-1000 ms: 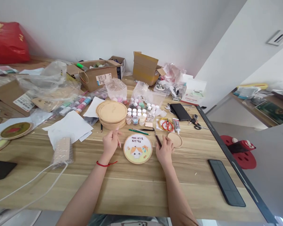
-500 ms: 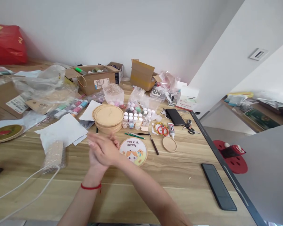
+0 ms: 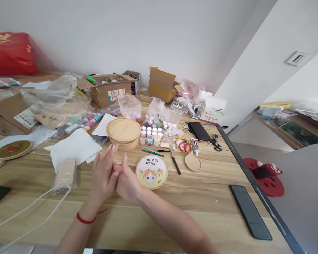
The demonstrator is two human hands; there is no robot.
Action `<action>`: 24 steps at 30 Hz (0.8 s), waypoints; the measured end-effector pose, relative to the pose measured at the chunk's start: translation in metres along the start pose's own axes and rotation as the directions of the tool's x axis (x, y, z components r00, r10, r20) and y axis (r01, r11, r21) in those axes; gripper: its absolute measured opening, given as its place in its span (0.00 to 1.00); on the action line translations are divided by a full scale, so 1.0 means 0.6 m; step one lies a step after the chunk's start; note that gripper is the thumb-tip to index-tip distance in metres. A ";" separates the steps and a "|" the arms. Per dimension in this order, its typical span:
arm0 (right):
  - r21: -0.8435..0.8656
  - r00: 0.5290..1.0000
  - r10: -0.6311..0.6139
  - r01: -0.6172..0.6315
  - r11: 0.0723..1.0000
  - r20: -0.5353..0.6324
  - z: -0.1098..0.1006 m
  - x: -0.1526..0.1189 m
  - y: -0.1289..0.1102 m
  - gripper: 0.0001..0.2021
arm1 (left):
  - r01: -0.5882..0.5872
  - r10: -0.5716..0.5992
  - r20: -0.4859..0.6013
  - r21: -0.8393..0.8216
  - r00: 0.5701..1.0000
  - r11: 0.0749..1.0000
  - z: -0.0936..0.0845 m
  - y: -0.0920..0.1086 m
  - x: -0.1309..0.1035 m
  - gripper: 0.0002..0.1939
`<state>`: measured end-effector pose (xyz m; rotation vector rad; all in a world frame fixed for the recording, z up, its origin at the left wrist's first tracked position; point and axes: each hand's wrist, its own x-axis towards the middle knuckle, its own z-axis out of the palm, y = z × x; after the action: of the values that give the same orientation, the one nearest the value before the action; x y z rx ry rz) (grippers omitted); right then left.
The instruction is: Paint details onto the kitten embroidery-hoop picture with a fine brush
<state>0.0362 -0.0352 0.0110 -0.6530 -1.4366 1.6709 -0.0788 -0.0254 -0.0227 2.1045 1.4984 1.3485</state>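
My left hand (image 3: 104, 174), with a red string bracelet (image 3: 86, 218) at its wrist, touches my right hand (image 3: 128, 181) above the table. The left fingers are stretched out and a little blurred. My right hand's fingers are partly hidden behind the left, its thumb pointing up; no object shows between the palms. Just right of them lies a round hoop picture (image 3: 151, 171) lettered "THE KITE KITTEN", with an orange-haired kitten face. Behind the hands is a stack of round wooden hoops (image 3: 123, 130). Green pencils (image 3: 153, 153) and a dark-handled tool (image 3: 175, 164) lie beyond the picture.
Small white-capped paint pots (image 3: 149, 132) stand behind the picture. To the right are red-handled pliers (image 3: 184, 145), a glue tube (image 3: 194, 146), a small wooden hoop (image 3: 193, 162) and a black phone (image 3: 250, 211). White paper (image 3: 74, 146) and a wrapped block (image 3: 66, 173) with white cords lie left.
My hands have gone from clasped over one another to palms meeting at an angle, fingers more upright. The left has moved left, uncovering the hoop picture. The view has shifted slightly.
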 end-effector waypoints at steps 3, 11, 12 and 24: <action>-0.020 0.998 0.049 -0.048 0.999 0.036 -0.055 -0.060 -0.033 0.35 | 0.086 -0.087 0.004 0.102 0.996 0.991 -0.017 -0.038 0.002 0.35; -0.794 0.924 -0.067 -0.284 0.537 -0.376 -0.235 -0.209 0.016 0.72 | -0.102 -0.005 0.524 0.175 0.852 0.979 0.042 -0.028 -0.032 0.76; -0.816 0.919 -0.049 -0.321 0.482 -0.391 -0.247 -0.217 0.028 0.74 | -0.129 0.015 0.544 0.172 0.839 0.977 0.054 -0.028 -0.035 0.79; -0.822 0.929 -0.082 -0.276 0.498 -0.362 -0.270 -0.211 0.065 0.72 | -0.127 0.069 0.575 0.062 0.815 0.990 0.105 -0.029 -0.018 0.76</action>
<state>0.2251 -0.0534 -0.0768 -1.5411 -1.9404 0.6814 -0.0414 -0.0070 -0.0742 2.3792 1.2220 0.5683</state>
